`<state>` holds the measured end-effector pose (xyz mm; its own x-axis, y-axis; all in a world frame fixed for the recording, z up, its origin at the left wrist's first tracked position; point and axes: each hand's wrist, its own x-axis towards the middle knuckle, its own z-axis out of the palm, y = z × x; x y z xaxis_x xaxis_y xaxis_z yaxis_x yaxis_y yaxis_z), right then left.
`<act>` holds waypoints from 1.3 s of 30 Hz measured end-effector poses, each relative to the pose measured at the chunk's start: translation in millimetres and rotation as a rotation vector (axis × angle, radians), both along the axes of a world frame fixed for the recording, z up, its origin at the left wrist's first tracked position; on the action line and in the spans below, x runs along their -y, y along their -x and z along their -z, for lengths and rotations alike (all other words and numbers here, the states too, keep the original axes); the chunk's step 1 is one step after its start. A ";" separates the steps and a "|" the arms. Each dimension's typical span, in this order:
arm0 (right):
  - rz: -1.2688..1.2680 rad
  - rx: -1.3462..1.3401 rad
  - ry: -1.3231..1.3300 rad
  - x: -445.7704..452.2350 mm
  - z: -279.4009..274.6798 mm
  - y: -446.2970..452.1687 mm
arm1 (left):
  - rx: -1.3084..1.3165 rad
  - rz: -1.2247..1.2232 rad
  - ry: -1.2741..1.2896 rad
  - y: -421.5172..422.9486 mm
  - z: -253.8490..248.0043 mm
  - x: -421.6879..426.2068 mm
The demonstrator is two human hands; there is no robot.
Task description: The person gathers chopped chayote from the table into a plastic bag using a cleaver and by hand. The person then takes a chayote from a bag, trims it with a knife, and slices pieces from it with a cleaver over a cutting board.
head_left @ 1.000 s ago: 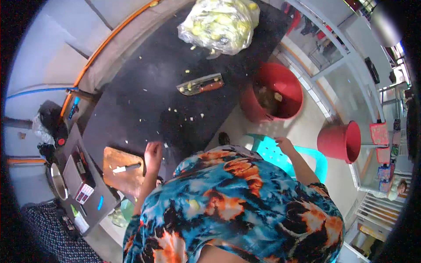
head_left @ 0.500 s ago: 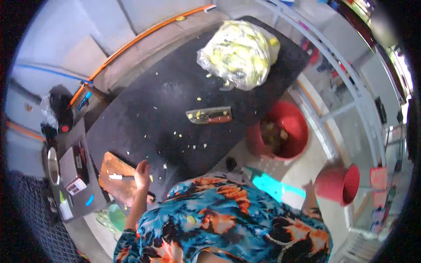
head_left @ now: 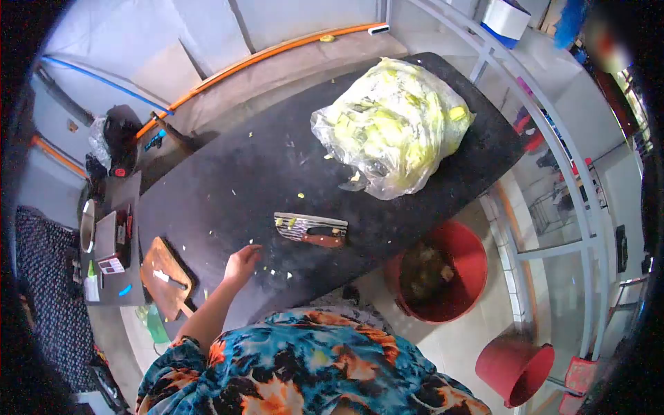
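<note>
My left hand (head_left: 243, 264) is over the dark table (head_left: 235, 200), beside small pale vegetable scraps. Its fingers are loosely stretched out with nothing visible in them. To its left, a wooden cutting board (head_left: 160, 259) bears a small knife (head_left: 170, 279) near the table's end. Ahead and to the right, a cleaver (head_left: 325, 239) with a brown handle lies flat, green bits on its blade. Farther off, a clear plastic bag (head_left: 401, 128) bulges with pale yellow-green leafy vegetables. My right hand is out of sight.
A large red bucket (head_left: 470, 277) with scraps inside stands on the floor by the table's right edge. A smaller red bucket (head_left: 508, 366) tilts farther right, near the grey metal frame (head_left: 588, 277). A side table (head_left: 114, 296) holding several items adjoins the left end.
My left hand has moved from beside the cutting board to the right, over the scraps. The cyan-and-white object beside my right arm has gone from view. The camera view has shifted.
</note>
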<state>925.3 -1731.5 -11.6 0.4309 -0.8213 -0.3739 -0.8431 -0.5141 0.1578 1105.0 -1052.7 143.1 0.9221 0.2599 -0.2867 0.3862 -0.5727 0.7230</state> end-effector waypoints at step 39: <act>-0.488 -0.039 -0.050 69.2 16.1 -64.5 | 0.593 -0.236 0.522 -23.2 113.3 -27.6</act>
